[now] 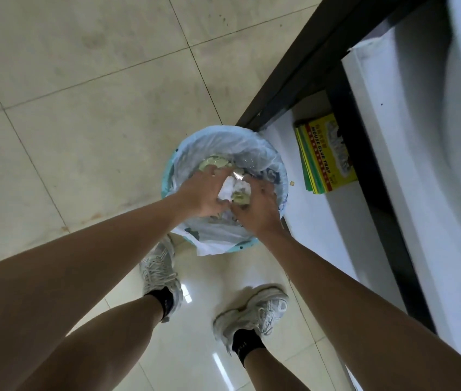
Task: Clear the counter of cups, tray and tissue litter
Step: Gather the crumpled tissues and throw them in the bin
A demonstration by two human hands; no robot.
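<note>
A round bin (252, 244) with a pale plastic liner (240, 148) stands on the floor below me. Both of my hands are over its mouth. My left hand (204, 193) and my right hand (257, 210) press together around a crumpled wad of white tissue litter (232, 189) mixed with greenish scraps. More greenish litter (215, 163) and something shiny lie inside the bin beyond my fingers. No cups or tray are in view.
A black-framed counter unit (345, 88) runs along the right, its white lower shelf holding a yellow mouse glue trap box (325, 156). Beige floor tiles (82, 108) spread to the left. My two feet in white sneakers (254, 311) stand just before the bin.
</note>
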